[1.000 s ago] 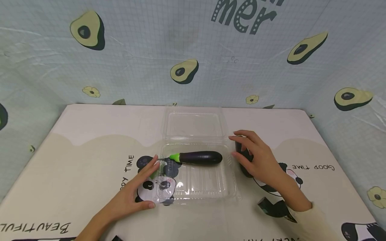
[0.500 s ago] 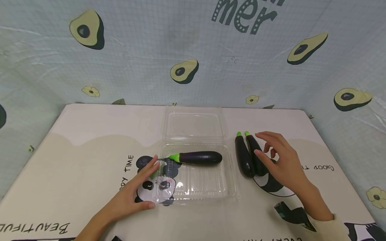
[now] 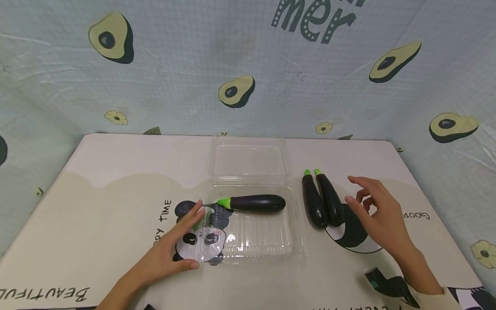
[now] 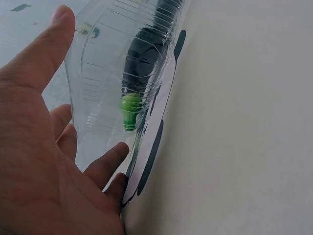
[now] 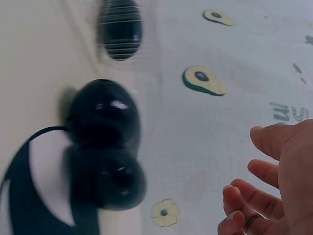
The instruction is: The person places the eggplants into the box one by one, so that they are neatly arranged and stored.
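Note:
A clear plastic clamshell container [image 3: 267, 234] stands with its lid [image 3: 249, 159] folded back. Inside its base lies one eggplant [image 3: 257, 203], green stem end pointing left. My left hand [image 3: 170, 247] is spread at the container's left side, thumb and fingertips at the rim; the left wrist view shows the green stem [image 4: 130, 105] through the clear wall. To the right of the container two more eggplants, a left one [image 3: 313, 200] and a right one [image 3: 330, 198], lie side by side, stems away from me. My right hand [image 3: 381, 215] hovers right of them with relaxed fingers, holding nothing.
The table is covered by a beige cloth [image 3: 108, 228] printed with pandas and lettering. Behind it rises a pale blue sheet [image 3: 174, 77] with avocado prints. A dark strap-like piece [image 3: 389, 284] sits by the right wrist.
My right hand has drawn away to the right from the two eggplants beside the container, uncovering both. The left hand, the container and the eggplant in it have stayed put.

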Available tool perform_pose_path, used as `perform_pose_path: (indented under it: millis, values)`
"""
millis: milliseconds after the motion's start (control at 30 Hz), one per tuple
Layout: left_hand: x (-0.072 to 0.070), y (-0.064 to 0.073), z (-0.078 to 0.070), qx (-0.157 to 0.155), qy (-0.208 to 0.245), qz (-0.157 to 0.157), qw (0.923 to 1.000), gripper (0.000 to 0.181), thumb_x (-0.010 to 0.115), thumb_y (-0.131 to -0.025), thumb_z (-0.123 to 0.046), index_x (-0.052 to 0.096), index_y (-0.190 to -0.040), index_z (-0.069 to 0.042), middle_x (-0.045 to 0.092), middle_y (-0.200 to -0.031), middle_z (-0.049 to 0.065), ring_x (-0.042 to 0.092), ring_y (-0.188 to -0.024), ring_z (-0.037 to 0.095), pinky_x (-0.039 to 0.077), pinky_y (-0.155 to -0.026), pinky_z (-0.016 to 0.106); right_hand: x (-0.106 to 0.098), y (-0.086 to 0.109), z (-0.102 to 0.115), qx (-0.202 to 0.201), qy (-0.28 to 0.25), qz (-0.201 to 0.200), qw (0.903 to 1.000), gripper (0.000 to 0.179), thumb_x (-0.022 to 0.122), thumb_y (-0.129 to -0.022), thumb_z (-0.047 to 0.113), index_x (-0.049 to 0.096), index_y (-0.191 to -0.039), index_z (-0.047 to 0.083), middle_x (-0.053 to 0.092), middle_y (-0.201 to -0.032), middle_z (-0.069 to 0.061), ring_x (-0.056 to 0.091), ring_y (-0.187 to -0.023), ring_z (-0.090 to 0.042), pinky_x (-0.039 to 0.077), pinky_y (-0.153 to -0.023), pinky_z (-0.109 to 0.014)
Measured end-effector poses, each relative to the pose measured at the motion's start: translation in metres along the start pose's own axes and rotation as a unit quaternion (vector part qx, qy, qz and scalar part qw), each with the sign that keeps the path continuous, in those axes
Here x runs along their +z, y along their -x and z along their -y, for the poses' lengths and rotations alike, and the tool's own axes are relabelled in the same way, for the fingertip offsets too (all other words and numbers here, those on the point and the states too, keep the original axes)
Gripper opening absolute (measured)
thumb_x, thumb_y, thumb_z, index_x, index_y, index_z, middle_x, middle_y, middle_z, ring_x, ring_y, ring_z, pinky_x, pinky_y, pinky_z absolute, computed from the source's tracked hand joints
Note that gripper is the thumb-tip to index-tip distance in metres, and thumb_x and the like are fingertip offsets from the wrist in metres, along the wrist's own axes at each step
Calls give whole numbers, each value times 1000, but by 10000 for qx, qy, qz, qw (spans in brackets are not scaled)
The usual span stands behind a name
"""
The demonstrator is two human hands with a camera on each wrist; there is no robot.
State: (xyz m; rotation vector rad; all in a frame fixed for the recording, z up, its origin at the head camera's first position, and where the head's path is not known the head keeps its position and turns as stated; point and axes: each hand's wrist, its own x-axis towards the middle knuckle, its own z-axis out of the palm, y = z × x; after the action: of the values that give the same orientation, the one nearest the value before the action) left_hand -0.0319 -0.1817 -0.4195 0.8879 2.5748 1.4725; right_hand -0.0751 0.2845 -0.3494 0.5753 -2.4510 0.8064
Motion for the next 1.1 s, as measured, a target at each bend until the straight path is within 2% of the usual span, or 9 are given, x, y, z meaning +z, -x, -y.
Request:
perform_pose_path:
  millis: [67, 133, 233, 300, 400, 467, 733, 967, 1100]
  values:
    - [0, 0, 0, 23, -9, 3, 10000, 97, 82, -71, -22, 28, -151, -12, 12, -160, 4, 13, -145, 26, 14, -109, 28, 2, 7, -3, 122, 3, 90, 9999, 60, 75, -74, -8, 58, -129, 6, 54, -98, 2, 47, -70, -1, 40, -56, -14]
    - [0, -1, 0, 5, -38, 16, 10000, 97, 82, -71, -22, 28, -151, -11, 12, -160, 4, 13, -145, 24, 16, -110, 36, 3, 13, -5, 265, -3, 149, 9995, 60, 75, -74, -7, 58, -130, 7, 54, -97, 2, 48, -69, -2, 40, -56, -14]
    - [0, -2, 0, -38, -91, 19, 9999, 97, 82, -71, -23, 28, -151, -13, 12, -160, 3, 13, -145, 22, 18, -109, 42, 6, 21, -7, 523, -42, 206, 9984, 60, 74, -76, -5, 57, -132, 9, 57, -104, 0, 49, -70, -2, 40, -56, -13]
    - [0, -2, 0, -39, -88, 20, 10000, 97, 82, -71, -23, 28, -151, -13, 12, -160, 3, 13, -145, 21, 17, -110, 39, 9, 24, -9, 651, -118, 223, 9976, 60, 73, -78, -5, 55, -133, 10, 58, -110, -4, 49, -72, -2, 39, -57, -12]
    - [0, -2, 1, 15, -36, 9, 10000, 97, 82, -71, -22, 28, -151, -12, 12, -160, 4, 13, -145, 22, 14, -109, 25, 14, 29, -12, 778, -178, 228, 9965, 59, 71, -80, -4, 54, -135, 9, 58, -114, -9, 47, -71, -2, 37, -55, -14]
    - [0, -2, 1, 29, -25, 9, 10000, 97, 82, -71, -22, 28, -151, -12, 12, -160, 4, 13, -145, 22, 13, -109, 23, 17, 32, -14, 862, -200, 236, 9958, 58, 71, -81, -3, 53, -135, 8, 58, -114, -10, 46, -70, -3, 37, -56, -14]
    - [1, -2, 1, -3, -46, 7, 10000, 97, 82, -70, -22, 29, -151, -11, 13, -160, 3, 14, -145, 22, 15, -109, 29, 27, 39, -18, 1372, -340, 390, 9892, 54, 70, -86, 5, 51, -136, 6, 59, -113, -10, 47, -60, -6, 37, -52, -16]
    - [1, -2, 2, 48, 0, -5, 10000, 97, 82, -71, -22, 29, -151, -10, 12, -160, 4, 13, -145, 24, 13, -109, 22, 36, 43, -24, 1519, -469, 508, 9860, 56, 70, -86, 7, 47, -137, 3, 57, -116, -11, 43, -60, -7, 35, -49, -21]
    - [1, 0, 3, 114, 38, -18, 9999, 97, 82, -70, -22, 29, -151, -10, 12, -160, 5, 13, -145, 24, 12, -109, 19, 39, 44, -25, 1541, -469, 513, 9856, 58, 71, -86, 9, 46, -138, 3, 58, -114, -7, 44, -61, -7, 35, -51, -21]
